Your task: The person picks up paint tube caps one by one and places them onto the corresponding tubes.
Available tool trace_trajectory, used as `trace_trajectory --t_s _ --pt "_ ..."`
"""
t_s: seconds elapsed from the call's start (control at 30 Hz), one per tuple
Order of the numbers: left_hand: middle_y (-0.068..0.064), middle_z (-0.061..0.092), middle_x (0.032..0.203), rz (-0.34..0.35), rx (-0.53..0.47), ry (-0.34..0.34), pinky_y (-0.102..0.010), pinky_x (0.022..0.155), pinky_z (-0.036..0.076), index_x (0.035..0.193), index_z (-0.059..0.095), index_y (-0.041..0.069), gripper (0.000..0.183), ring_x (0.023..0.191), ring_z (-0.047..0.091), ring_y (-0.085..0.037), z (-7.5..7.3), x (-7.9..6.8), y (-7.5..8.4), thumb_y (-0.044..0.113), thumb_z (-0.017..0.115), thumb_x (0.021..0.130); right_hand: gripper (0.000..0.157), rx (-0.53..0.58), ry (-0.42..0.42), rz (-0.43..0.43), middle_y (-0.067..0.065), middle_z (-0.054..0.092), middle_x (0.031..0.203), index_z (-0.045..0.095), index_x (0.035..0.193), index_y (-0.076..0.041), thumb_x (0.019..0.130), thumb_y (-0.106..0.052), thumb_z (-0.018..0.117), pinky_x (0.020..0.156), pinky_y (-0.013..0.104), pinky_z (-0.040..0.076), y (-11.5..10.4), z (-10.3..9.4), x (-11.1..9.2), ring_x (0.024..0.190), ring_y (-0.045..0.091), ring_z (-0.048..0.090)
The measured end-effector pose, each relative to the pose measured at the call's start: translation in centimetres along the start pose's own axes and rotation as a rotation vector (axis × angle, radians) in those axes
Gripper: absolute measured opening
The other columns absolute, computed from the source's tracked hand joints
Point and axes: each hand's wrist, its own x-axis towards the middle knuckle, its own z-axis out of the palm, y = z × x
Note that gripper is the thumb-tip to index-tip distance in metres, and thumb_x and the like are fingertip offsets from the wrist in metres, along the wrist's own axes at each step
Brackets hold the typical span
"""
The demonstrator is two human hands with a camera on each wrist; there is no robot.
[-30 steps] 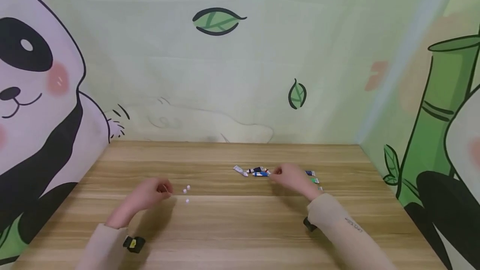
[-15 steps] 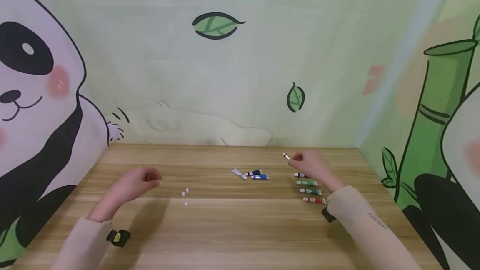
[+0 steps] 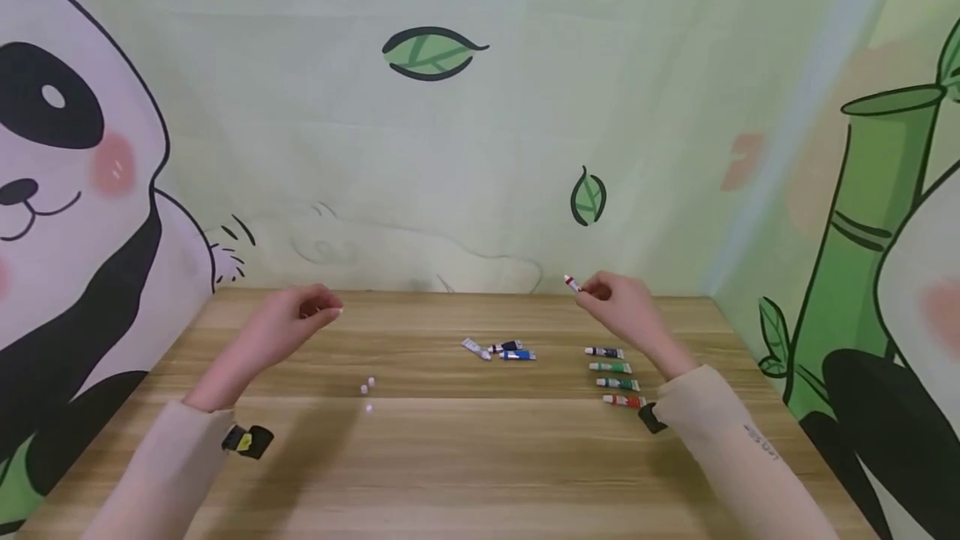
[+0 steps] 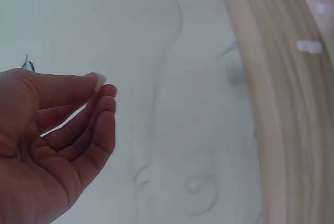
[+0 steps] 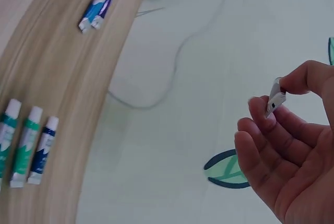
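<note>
On my head feed, the right hand (image 3: 621, 307) pinches a white paint tube with a red band (image 3: 572, 283) between thumb and fingers, raised over the far part of the desk (image 3: 465, 473). Below it I see four paint tubes (image 3: 611, 367) in a column; three more (image 3: 517, 355) lie bunched mid-desk. The left hand (image 3: 281, 330) hovers near small white pieces (image 3: 364, 389), thumb against forefinger; I can't tell whether it grasps anything.
</note>
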Motion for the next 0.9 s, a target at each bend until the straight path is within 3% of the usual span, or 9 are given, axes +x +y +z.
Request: trace_trajectory --t_s 0.37,0.67,0.9 --pt "-0.005 0.072 0.101 0.073 -0.148 0.119 -0.032 0.07 0.053 0.111 0.07 0.009 0.029 0.083 0.063 -0.021 0.1 1.2 5.0 0.035 0.065 0.1 0.02 0.056 0.079 -0.098 0.003 0.068 0.088 0.069 0.102 -0.009 0.096 -0.027 0.064 0.064 0.035 0.043 -3.2 -0.9 -0.9 0.078 0.024 0.056" --pt "-0.003 0.072 0.098 0.119 -0.301 0.118 -0.028 0.068 0.053 0.108 0.071 0.011 0.023 0.081 0.063 -0.021 0.7 0.6 8.2 0.032 0.069 0.097 0.017 0.06 0.05 -0.235 -0.001 0.067 0.088 0.071 0.104 -0.008 0.096 -0.022 0.066 0.072 0.035 0.051 -5.9 -1.0 -1.9 0.081 0.017 0.059" --pt "-0.001 0.072 0.096 0.137 -0.349 0.122 -0.027 0.066 0.051 0.105 0.072 0.012 0.021 0.08 0.063 -0.021 1.0 0.1 9.8 0.03 0.071 0.096 0.014 0.087 0.036 -0.349 -0.004 0.067 0.088 0.072 0.104 -0.009 0.095 -0.019 0.068 0.072 0.033 0.053 -7.9 -0.5 -2.5 0.082 0.013 0.059"
